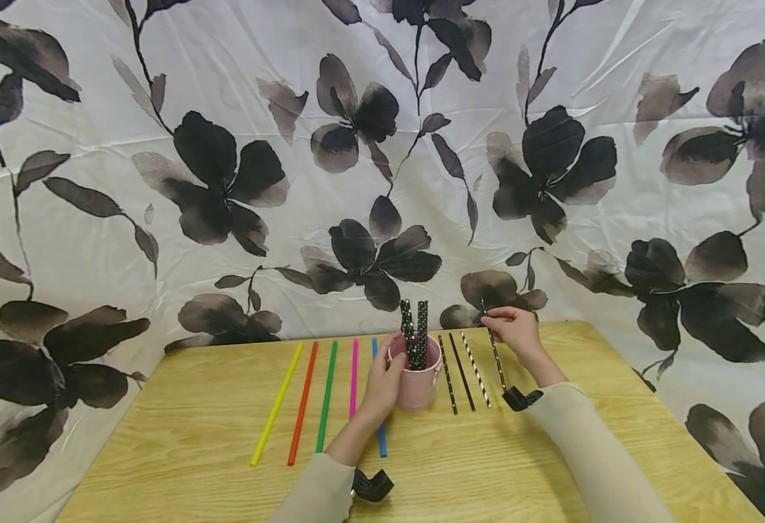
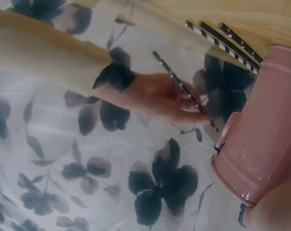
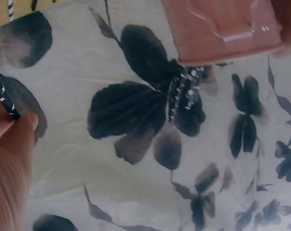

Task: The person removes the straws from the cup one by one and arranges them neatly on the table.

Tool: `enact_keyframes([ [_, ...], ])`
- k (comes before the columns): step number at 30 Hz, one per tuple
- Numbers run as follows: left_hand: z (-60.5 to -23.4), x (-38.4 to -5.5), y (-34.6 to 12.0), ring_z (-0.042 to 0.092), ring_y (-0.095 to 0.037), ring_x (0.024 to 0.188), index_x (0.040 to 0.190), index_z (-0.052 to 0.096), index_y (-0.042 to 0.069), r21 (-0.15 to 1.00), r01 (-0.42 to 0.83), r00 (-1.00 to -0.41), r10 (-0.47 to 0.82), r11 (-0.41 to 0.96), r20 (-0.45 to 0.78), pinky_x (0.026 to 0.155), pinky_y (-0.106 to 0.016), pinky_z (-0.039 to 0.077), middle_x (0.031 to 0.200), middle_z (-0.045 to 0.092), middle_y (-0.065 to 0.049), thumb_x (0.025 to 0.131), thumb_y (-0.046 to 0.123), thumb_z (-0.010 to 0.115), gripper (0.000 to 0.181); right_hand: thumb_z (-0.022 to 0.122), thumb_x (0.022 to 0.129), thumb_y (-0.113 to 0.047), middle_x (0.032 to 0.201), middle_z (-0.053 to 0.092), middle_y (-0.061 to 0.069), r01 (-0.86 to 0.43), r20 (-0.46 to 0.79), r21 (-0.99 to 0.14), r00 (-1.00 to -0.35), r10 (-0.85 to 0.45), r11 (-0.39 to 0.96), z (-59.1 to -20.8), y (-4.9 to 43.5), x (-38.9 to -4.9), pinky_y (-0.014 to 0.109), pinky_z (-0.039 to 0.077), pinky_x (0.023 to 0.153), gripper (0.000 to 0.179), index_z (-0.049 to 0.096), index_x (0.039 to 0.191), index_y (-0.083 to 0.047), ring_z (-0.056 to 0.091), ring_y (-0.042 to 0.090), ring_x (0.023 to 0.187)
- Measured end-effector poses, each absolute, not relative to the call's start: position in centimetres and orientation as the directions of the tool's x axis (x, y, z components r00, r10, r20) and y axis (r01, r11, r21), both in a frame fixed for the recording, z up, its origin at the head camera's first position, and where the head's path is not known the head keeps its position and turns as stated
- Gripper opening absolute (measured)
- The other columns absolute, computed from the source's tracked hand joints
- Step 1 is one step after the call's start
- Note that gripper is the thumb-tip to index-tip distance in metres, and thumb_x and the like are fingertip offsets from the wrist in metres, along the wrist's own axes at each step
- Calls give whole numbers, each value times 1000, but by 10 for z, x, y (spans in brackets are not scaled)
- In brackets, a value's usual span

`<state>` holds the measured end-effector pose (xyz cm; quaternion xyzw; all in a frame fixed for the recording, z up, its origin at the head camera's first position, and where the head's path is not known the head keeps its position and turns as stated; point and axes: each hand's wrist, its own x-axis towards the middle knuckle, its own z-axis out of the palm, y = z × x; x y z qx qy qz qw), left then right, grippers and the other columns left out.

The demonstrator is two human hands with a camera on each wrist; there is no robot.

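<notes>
My left hand grips the left side of a small pink metal pail. Black patterned paper straws stand in the pail, their tops fanned above the rim. To the right, my right hand pinches a black straw with white stars near its upper end, between thumb and fingers. That straw slants above the table, apart from the pail. In the left wrist view the pail shows its side handle, and the pinched straw crosses the right hand.
Left of the pail lie yellow, red, green, pink and blue straws. On its right are a dotted black straw, a plain black one and a striped one. A floral cloth hangs behind the wooden table.
</notes>
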<state>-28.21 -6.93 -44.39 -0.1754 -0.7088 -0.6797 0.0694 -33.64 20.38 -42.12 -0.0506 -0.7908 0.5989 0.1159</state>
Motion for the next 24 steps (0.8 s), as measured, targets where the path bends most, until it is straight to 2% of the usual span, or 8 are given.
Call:
enact_keyframes([
  [8,-443,-280,-71,42,-28,114,132,37,7,935,355,-924,158,10,349,92,-43,34,129,41,-15,92,8,42,40,69,76,-19,79,63,9,30,62,-936,-966,250,350,-443,207,-342,43,49,61,31,63,100,0,56,21,59],
  [16,-446,-279,-72,42,-26,115,132,36,7,936,353,-925,156,11,347,93,-43,33,129,41,-15,92,9,42,41,69,76,-18,77,62,8,79,18,-932,-965,261,355,-464,210,-352,31,48,49,26,65,96,-2,53,16,55],
  [24,-443,-279,-72,40,-25,116,132,38,9,939,343,-929,151,18,337,95,-43,31,130,40,-13,92,10,42,40,69,75,-13,62,58,10,96,-1,-927,-967,253,362,-474,208,-361,28,44,42,23,64,93,1,50,15,46],
])
